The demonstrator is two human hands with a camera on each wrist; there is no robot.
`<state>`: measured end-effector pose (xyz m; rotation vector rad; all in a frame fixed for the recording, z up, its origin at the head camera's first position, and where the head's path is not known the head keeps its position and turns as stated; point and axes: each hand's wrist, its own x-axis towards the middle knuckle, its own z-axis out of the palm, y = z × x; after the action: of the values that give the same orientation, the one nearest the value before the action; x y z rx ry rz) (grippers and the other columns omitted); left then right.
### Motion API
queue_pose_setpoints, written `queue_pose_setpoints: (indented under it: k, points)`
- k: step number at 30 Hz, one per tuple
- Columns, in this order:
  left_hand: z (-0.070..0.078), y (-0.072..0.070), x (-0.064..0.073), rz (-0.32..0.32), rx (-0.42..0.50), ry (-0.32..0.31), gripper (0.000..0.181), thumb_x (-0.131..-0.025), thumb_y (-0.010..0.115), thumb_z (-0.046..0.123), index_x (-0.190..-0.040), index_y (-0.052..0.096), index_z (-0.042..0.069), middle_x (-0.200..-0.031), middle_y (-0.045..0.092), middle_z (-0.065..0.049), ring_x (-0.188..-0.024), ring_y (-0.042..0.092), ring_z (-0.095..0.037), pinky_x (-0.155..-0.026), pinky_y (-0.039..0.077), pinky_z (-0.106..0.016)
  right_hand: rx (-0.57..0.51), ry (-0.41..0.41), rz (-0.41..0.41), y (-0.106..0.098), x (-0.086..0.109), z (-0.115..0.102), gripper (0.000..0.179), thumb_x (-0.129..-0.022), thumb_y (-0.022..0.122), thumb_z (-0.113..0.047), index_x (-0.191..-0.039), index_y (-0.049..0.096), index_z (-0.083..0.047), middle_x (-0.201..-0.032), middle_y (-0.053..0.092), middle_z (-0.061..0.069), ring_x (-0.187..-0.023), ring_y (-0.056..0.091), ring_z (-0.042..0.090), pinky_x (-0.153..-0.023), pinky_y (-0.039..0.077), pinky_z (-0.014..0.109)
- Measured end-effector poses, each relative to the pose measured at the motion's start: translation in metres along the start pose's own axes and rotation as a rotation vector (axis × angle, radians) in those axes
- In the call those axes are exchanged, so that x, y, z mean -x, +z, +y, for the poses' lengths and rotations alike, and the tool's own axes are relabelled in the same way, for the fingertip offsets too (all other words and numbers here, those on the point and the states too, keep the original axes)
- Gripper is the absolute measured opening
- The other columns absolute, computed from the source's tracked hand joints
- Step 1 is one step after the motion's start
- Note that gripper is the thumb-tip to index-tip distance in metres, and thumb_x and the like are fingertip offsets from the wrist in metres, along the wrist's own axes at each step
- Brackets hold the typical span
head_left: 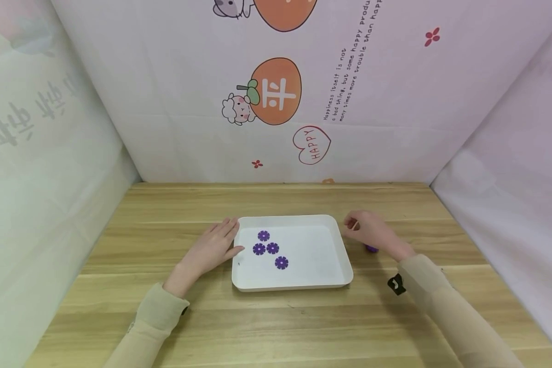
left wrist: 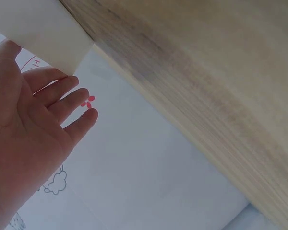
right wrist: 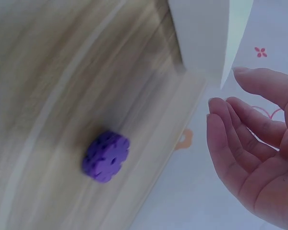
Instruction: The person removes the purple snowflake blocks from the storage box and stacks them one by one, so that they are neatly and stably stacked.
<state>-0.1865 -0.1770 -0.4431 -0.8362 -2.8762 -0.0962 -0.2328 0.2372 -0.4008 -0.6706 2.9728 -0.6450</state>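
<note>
A white tray lies on the table with several purple notched discs in its left half, among them a disc nearest the front. My left hand rests against the tray's left side, its fingers fairly straight and the thumb over the rim. Right of the tray, my right hand hovers with loosely bent fingers and nothing between thumb and fingertips. A short stack of purple notched discs stands on the table near that hand; the head view shows only part of it.
The wooden table meets a printed white backdrop at its far edge, with white sheets on both sides. A small black-and-white item shows beside the right sleeve.
</note>
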Motion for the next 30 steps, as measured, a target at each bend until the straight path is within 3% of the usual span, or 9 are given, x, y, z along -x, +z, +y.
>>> queue_pose_setpoints:
  k: [12,20,30]
  points:
    - [-0.001,0.003,0.002,0.020,-0.013,0.009,0.067,-0.099,0.055,0.045,-0.142,0.048,-0.006,-0.150,0.048,-0.021,-0.139,0.048,-0.038,-0.115,0.042,-0.051,0.024,-0.032,-0.042,0.006,-0.012,-0.027,0.023,-0.086,0.076,-0.015,-0.100,0.070,0.001,-0.090,0.073,0.010,-0.077,0.069,0.017,-0.069,0.059,0.032]
    - [-0.002,0.005,0.002,0.050,-0.027,0.020,0.066,-0.098,0.058,0.044,-0.141,0.051,-0.006,-0.149,0.050,-0.021,-0.137,0.050,-0.038,-0.113,0.045,-0.051,0.035,-0.114,-0.059,0.018,-0.021,-0.039,0.019,-0.083,0.078,-0.012,-0.094,0.071,0.001,-0.086,0.073,0.010,-0.074,0.067,0.015,-0.068,0.059,0.028]
    - [-0.001,0.002,0.002,0.028,-0.015,0.011,0.067,-0.099,0.056,0.044,-0.142,0.049,-0.006,-0.150,0.047,-0.022,-0.138,0.048,-0.038,-0.115,0.043,-0.052,0.017,-0.176,-0.120,0.030,-0.027,-0.053,0.018,-0.083,0.078,-0.010,-0.094,0.070,0.002,-0.088,0.073,0.013,-0.075,0.068,0.017,-0.068,0.059,0.026]
